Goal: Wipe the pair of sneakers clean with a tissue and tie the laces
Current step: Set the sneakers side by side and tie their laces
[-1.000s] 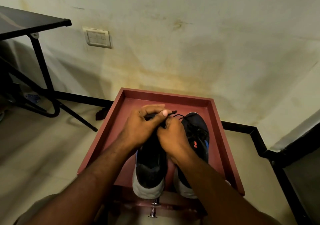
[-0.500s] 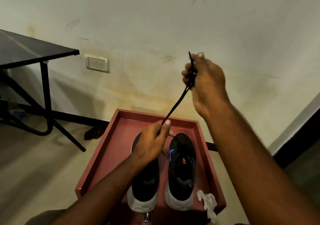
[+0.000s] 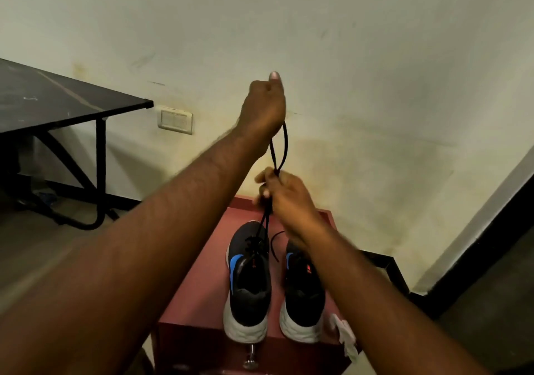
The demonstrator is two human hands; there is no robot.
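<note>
2 thin black laces gripped: left hand fisted, right hand pinching.

1. The two sneakers look like soft dark cloth, matt, with pale soles that look rubbery and a bit bumpy.
2. The black laces above the sneakers look like thin, smooth cord.
3. The red tray under the sneakers looks smooth, painted and dull.
4. The tissue right of the sneakers is white, crumpled paper.
5. The bolt below the sneakers is shiny metal.
6. The wall behind the sneakers is matt and stained.
</note>
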